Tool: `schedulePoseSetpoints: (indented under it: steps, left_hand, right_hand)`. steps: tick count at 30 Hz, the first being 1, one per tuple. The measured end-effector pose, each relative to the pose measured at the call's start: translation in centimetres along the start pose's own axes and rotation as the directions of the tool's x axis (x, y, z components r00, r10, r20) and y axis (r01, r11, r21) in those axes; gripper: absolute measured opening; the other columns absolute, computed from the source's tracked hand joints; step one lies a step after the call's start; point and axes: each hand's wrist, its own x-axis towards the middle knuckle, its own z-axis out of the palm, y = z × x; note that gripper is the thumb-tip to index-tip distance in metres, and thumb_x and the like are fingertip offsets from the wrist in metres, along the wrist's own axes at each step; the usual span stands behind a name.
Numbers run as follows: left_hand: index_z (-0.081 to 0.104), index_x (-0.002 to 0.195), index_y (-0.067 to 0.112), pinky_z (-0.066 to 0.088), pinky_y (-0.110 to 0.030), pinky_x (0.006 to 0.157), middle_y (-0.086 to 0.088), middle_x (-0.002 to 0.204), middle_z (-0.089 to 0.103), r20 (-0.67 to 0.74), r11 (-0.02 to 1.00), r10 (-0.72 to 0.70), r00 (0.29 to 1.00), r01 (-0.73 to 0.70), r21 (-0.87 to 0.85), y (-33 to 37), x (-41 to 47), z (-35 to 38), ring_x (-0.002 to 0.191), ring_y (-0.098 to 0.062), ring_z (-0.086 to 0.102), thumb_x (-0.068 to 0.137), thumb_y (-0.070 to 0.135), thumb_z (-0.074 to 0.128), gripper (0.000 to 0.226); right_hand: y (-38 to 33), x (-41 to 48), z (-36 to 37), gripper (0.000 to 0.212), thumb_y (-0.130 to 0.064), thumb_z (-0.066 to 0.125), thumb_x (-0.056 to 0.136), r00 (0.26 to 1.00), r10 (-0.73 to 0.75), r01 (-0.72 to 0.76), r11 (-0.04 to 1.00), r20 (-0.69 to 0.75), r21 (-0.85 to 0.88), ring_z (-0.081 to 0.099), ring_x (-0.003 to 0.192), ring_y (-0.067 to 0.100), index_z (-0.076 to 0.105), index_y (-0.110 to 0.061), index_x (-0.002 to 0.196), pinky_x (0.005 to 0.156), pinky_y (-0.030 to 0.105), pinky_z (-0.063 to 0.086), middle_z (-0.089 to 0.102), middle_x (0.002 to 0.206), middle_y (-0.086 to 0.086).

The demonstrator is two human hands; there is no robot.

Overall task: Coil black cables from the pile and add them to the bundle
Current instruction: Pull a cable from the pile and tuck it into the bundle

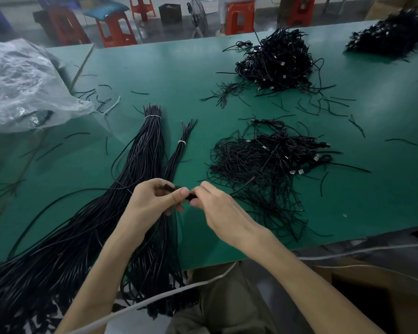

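My left hand [155, 198] and my right hand [215, 208] meet over the green table [179, 75], both pinching a small black coiled cable [187, 194] between fingertips and thumbs. A thin end of that cable [241, 186] trails off to the right. Left of my hands lies a long bundle of black cables [140, 165] tied with a white band, and a thinner tied bundle [179, 153] lies beside it. A loose pile of thin black cables [268, 160] spreads just right of my hands.
Two more heaps of black cables [275, 61] [391, 37] sit at the back right. A crumpled clear plastic bag [22, 85] covers the left side. Short cable scraps litter the table. A cardboard box [372, 300] stands below the near edge. Red stools [116, 27] stand beyond.
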Motion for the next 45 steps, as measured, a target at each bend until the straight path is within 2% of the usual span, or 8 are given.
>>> schedulePoseSetpoints:
  steps: [8, 15, 19, 23, 28, 31, 35, 45]
  left_hand:
    - [0.064, 0.095, 0.013, 0.055, -0.028, 0.057, -0.004, 0.077, 0.075, 0.258, 0.927, -0.035, 0.965, -0.065, 0.369, 0.0, 0.9, -1.2, 0.062, -0.017, 0.068, 0.079, 0.061, 0.067, 0.051]
    - [0.064, 0.091, 0.018, 0.048, -0.02, 0.06, 0.006, 0.072, 0.064, 0.55, 0.812, -0.124, 0.826, -0.234, 0.535, 0.7, 0.8, -0.2, 0.057, -0.004, 0.057, 0.096, 0.065, 0.033, 0.056]
    - [0.055, 0.088, 0.024, 0.04, -0.014, 0.059, 0.011, 0.075, 0.055, 0.508, 0.764, -0.082, 0.858, -0.273, 0.585, -0.1, 0.8, 0.9, 0.06, 0.004, 0.052, 0.104, 0.059, 0.026, 0.048]
    - [0.047, 0.08, 0.019, 0.042, -0.043, 0.062, 0.0, 0.071, 0.054, 0.362, 0.767, 0.079, 0.929, -0.288, 0.574, -1.6, 1.4, 1.8, 0.06, -0.017, 0.046, 0.109, 0.046, 0.029, 0.044]
    - [0.035, 0.072, 0.016, 0.028, -0.032, 0.056, 0.01, 0.06, 0.034, 0.003, 0.958, 0.079, 0.997, -0.077, 0.275, -2.9, 3.2, 1.8, 0.054, -0.012, 0.03, 0.113, 0.031, 0.031, 0.044]
    - [0.04, 0.081, 0.013, 0.024, -0.024, 0.048, 0.013, 0.055, 0.032, -0.051, 0.991, -0.028, 0.998, 0.034, 0.128, -3.7, 3.5, 1.9, 0.05, -0.008, 0.026, 0.113, 0.034, 0.03, 0.04]
    - [0.041, 0.08, 0.011, 0.024, -0.021, 0.046, 0.009, 0.059, 0.03, -0.052, 0.995, -0.008, 0.999, 0.013, 0.099, -4.2, 3.1, 2.5, 0.05, -0.008, 0.025, 0.113, 0.035, 0.029, 0.042]
    - [0.04, 0.072, 0.016, 0.025, -0.022, 0.05, 0.007, 0.062, 0.031, -0.013, 0.981, 0.036, 0.999, -0.033, 0.191, -4.3, 2.8, 2.8, 0.049, -0.005, 0.027, 0.113, 0.033, 0.028, 0.046]
  right_hand:
    - [0.8, -0.4, -0.9, 0.017, 0.006, 0.054, 0.099, 0.989, -0.127, 0.14, 0.967, 0.073, -0.211, 0.054, 0.101, 0.018, 0.057, -0.008, 0.107, 0.073, 0.039, 0.055, 0.051, 0.102, 0.001]
    - [1.4, -0.6, -1.1, 0.037, 0.019, 0.052, 0.083, 0.975, -0.189, 0.216, 0.936, 0.118, -0.278, 0.043, 0.09, 0.016, 0.058, -0.01, 0.107, 0.063, 0.037, 0.05, 0.049, 0.099, 0.001]
    - [2.3, -0.3, -0.9, 0.028, 0.014, 0.056, 0.09, 0.98, -0.184, 0.198, 0.937, 0.076, -0.287, 0.045, 0.092, 0.014, 0.058, -0.01, 0.103, 0.066, 0.037, 0.051, 0.049, 0.099, -0.001]
    - [2.7, 0.7, -1.0, 0.032, -0.014, 0.068, 0.096, 0.981, -0.173, 0.142, 0.949, -0.085, -0.281, 0.056, 0.117, 0.021, 0.063, -0.007, 0.127, 0.087, 0.042, 0.057, 0.062, 0.122, 0.005]
    - [4.4, 1.9, -2.7, 0.058, -0.007, 0.063, 0.099, 0.889, -0.14, -0.055, 0.911, -0.435, -0.408, 0.029, 0.15, 0.023, 0.042, -0.009, 0.153, 0.127, 0.039, 0.022, 0.038, 0.16, 0.006]
    - [6.7, 2.4, -3.9, 0.052, -0.016, 0.067, 0.097, 0.842, 0.053, -0.235, 0.932, -0.537, -0.277, 0.039, 0.138, 0.025, 0.048, -0.005, 0.144, 0.119, 0.041, 0.034, 0.049, 0.147, 0.011]
    - [10.0, 2.6, -4.3, 0.03, -0.03, 0.067, 0.098, 0.829, 0.35, -0.49, 0.83, -0.436, -0.266, 0.044, 0.116, 0.027, 0.061, -0.008, 0.118, 0.099, 0.034, 0.04, 0.058, 0.121, 0.01]
    - [11.1, 3.5, -4.6, 0.018, -0.024, 0.066, 0.099, 0.833, 0.399, -0.515, 0.812, -0.382, -0.275, 0.051, 0.117, 0.031, 0.072, -0.007, 0.102, 0.098, 0.04, 0.047, 0.068, 0.111, 0.012]
